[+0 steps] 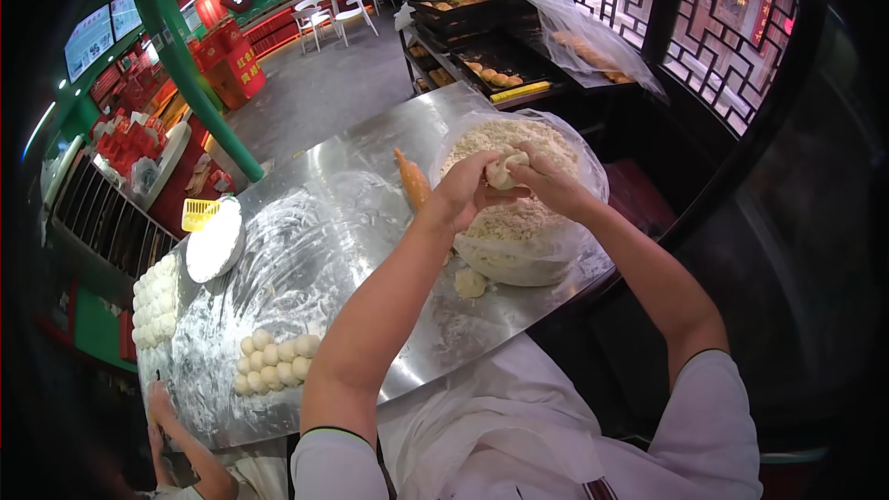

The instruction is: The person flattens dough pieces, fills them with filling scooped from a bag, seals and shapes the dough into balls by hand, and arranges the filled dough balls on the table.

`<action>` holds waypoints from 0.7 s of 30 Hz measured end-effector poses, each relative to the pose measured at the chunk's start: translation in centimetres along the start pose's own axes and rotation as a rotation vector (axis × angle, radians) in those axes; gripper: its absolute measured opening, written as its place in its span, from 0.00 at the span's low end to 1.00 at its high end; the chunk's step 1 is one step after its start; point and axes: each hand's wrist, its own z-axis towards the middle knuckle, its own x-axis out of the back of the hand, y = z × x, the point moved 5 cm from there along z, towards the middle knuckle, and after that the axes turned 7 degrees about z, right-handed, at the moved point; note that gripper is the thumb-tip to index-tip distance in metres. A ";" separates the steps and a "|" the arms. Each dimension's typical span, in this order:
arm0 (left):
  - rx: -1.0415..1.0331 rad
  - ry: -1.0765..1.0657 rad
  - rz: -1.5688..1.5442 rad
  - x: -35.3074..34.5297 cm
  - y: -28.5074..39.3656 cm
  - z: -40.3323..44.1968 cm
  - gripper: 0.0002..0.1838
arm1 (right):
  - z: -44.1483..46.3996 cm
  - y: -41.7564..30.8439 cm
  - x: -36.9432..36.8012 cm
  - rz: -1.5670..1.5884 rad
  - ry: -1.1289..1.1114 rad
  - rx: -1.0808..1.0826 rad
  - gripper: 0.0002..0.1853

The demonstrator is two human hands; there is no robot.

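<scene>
Both my hands meet over a large plastic-lined bowl (519, 264) heaped with pale crumbly filling (505, 218). Between them is a piece of white dough (505, 169), rounded and gathered at the top. My left hand (463, 190) cups it from the left side and below. The fingers of my right hand (551, 183) close on it from the right. A small lump of dough (469, 282) lies on the steel table (407, 315) against the bowl's near side. An orange, tapered object (412, 178) rests just left of the bowl.
Dough balls (273, 361) sit in rows on the floured table, with flatter white pieces (156, 301) at its left end. A white flour basin (216, 243) stands near a yellow basket (200, 214). A co-worker's hands (159, 407) are at lower left. Trays of baked buns (495, 74) stand behind.
</scene>
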 end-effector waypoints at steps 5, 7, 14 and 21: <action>-0.265 0.151 0.140 -0.8 -0.3 0.6 0.17 | 1.3 0.6 -0.5 0.328 0.038 0.010 0.24; -0.283 0.194 0.151 -0.3 -0.2 0.4 0.16 | 1.1 -0.1 -1.1 0.371 0.100 -0.010 0.23; -0.252 0.339 0.192 2.2 -1.4 0.2 0.15 | 1.3 -0.6 -3.0 -0.059 0.111 0.263 0.14; -0.222 0.157 -0.274 0.8 -0.1 -1.0 0.20 | 0.6 -2.4 -3.6 -0.311 0.131 0.535 0.13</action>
